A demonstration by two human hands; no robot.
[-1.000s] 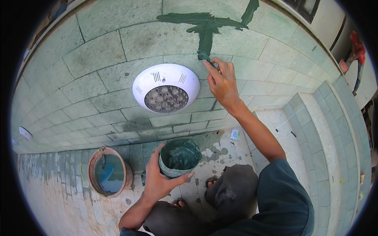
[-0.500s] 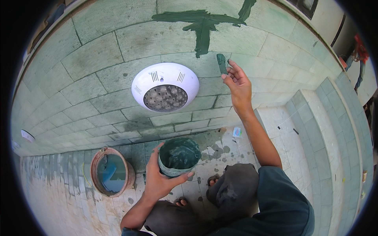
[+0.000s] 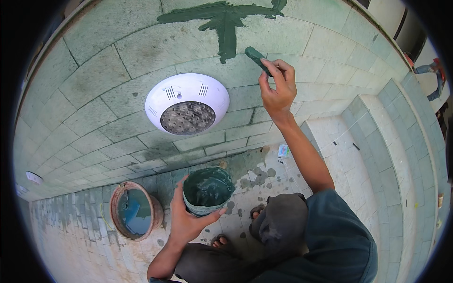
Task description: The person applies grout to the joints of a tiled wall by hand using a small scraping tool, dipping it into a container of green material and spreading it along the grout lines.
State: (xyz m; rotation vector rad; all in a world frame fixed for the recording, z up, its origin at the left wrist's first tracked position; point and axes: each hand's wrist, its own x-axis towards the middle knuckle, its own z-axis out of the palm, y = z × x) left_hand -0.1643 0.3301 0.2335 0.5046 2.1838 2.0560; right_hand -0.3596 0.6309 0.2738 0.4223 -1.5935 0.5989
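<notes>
We face a tiled wall [image 3: 94, 80] of pale green stone slabs, curving in the wide lens, with tiled steps [image 3: 377, 141] rising to our right. A dark green cross of wet grout [image 3: 225, 19] is smeared along the joints near the top of the wall. Below it sits a round white light fitting [image 3: 187, 104], fixed flat to the tiles. On the floor to our lower left stands a rusty bucket [image 3: 136, 210] holding blue-tinted water.

Our left hand [image 3: 188, 219] wraps around the side of a small green-stained tub [image 3: 207, 191], fingers curled on its left wall and thumb hooked under its near rim. We judge it moderately heavy with wet mix, slick on the outside, and best gripped low around the body, as it is now.

Our right hand [image 3: 278, 89] is raised against the wall, pinching a small green applicator [image 3: 257, 57] between thumb and fingertips. It looks soft and light, likely slippery with grout, so we hold its lower end. Its long axis runs diagonally, the free end pointing up and to our left, toward the lower arm of the cross, close to the wall; we cannot tell whether it touches.
</notes>
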